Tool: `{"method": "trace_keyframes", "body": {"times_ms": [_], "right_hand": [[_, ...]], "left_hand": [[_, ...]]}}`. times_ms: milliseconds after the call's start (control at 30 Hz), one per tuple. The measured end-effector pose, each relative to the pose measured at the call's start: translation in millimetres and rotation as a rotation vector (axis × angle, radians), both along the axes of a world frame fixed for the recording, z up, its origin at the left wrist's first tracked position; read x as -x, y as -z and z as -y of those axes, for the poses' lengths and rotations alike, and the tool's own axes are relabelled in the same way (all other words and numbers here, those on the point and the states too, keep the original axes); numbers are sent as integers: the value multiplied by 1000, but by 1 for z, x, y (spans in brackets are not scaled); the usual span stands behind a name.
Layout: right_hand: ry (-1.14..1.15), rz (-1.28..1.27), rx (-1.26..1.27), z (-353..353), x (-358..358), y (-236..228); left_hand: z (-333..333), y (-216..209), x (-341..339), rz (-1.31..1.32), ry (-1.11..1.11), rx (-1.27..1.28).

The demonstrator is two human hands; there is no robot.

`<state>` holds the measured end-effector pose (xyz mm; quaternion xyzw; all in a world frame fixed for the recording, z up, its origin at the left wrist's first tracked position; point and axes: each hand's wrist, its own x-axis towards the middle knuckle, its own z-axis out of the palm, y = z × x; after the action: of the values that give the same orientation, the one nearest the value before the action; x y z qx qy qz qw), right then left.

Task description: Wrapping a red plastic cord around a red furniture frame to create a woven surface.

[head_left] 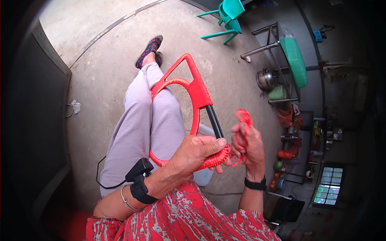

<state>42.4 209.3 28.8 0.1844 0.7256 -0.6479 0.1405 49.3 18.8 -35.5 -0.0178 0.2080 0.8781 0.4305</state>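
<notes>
Across my lap lies a frame wrapped in red cord [200, 91], with an angular outer part and a rounded ring joined inside it. One straight stretch of bare black tube [214, 121] shows between two wrapped parts. My left hand [200, 152] is closed around the near corner, its thumb pressed by the lower end of the black tube. To the right of that corner, my right hand [250, 148] is closed on a loose bundle of red cord [244, 116], slightly blurred. Strands of cord hang between this hand and the wrapped corner.
A pale plastic container [204, 176] stands on the floor beneath the frame. Green chairs [231, 20] are at the far end. On the right stand a metal rack [277, 44] with a green basin [293, 60], a steel pot [266, 79] and cluttered shelves. A dark panel [48, 108] borders the left.
</notes>
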Motion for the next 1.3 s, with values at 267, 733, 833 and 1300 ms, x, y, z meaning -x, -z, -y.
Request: {"method": "trace_keyframes", "body": {"times_ms": [267,733,833,1300], "right_hand": [[-416,305,-74,32,38,4],[-253,347,317,48,29,15],[-239,354,309,48,27,15],[-301,346,483,53,33,32]], "left_hand": [[3,15,2,30,107,-234],[19,8,3,60,133,-226],[20,5,2,43,141,-174],[25,-11,-27,225,-348,44]]}}
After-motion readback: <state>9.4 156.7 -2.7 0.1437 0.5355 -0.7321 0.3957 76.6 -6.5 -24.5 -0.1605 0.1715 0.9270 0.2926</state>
